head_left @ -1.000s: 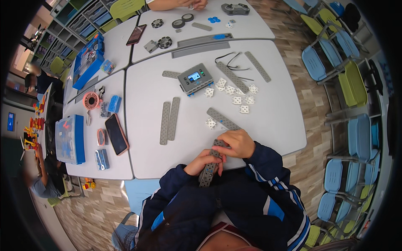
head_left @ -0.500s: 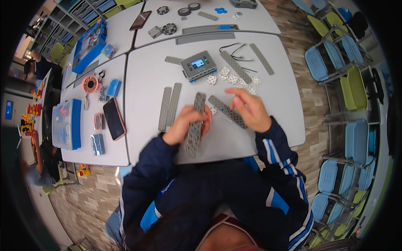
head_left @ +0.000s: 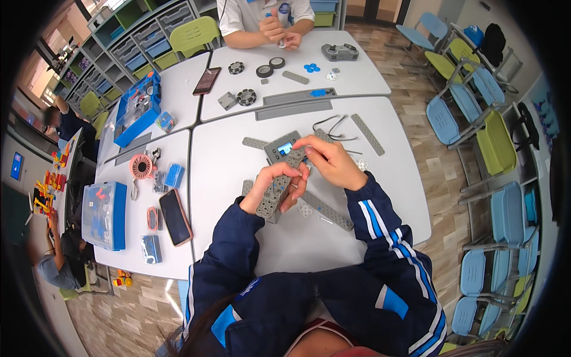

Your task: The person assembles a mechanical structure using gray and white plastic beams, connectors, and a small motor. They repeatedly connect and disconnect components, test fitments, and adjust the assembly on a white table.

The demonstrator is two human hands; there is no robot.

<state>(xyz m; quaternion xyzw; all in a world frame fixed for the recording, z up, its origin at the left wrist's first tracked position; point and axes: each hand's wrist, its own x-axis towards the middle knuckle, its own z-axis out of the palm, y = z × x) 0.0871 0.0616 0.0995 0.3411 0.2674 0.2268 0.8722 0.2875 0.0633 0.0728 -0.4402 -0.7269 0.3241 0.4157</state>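
Observation:
My left hand [head_left: 267, 180] is closed round a grey perforated beam assembly [head_left: 269, 205], held tilted above the table with blue pins showing in it. My right hand [head_left: 335, 163] is at its far end, fingertips pinched together and index finger touching it; whatever small part they hold is hidden. Partly covered behind the beam sits a grey controller [head_left: 273, 155] with a lit screen. Below my right hand a long grey beam [head_left: 331, 212] lies on the table, beside a white connector [head_left: 306, 209] and a thin light pin [head_left: 325, 220].
A loose beam [head_left: 367, 134] and black cables [head_left: 334, 130] lie on the far right. Leftward are a phone [head_left: 175, 217], a pink fan [head_left: 141, 166] and blue parts boxes [head_left: 104, 215]. Across the table a person [head_left: 264, 24] handles something small near wheels [head_left: 264, 71].
My left hand has raised the beam forward, and my right hand has moved to its far end. The view has tilted up, bringing the person opposite into sight.

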